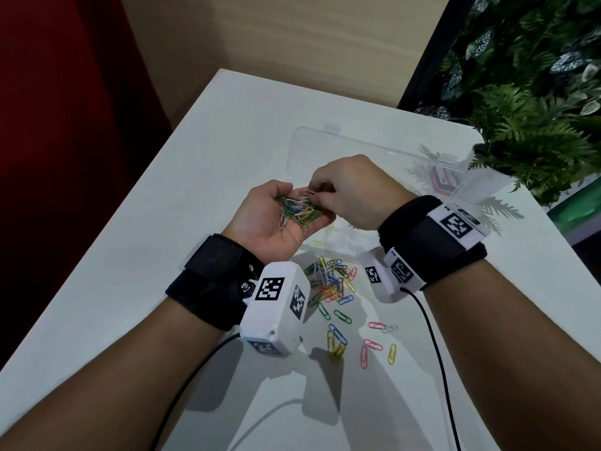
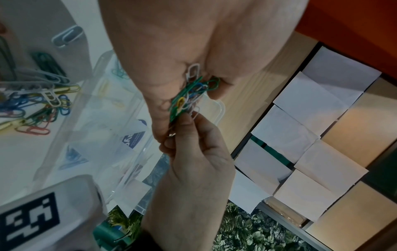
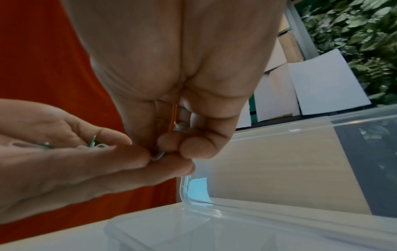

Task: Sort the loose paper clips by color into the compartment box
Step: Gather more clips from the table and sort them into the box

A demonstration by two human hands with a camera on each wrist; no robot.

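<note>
Box [image 1: 461,187]: your right hand [image 1: 354,193] and wrist strap hide most of it, so you can't tell its compartments apart.
Clip at your fingertips [image 3: 158,155]: pinched, mostly buried, colour unclear.
Handful [image 1: 297,209]: tangled in your left hand [image 1: 276,222], count unreadable.
Near pile [image 1: 331,281]: partly behind your wrist cameras.

— What is worn on the arms?
— A black wrist strap [image 1: 208,281] on the left, black band [image 1: 432,236] on the right, forearms bare.
— And beside the left strap?
— A white camera housing [image 1: 276,307] with black square-pattern markers, a metal screw [image 1: 244,287], a black cable [image 1: 192,379]. The right band carries similar markers [image 1: 457,226].
</note>
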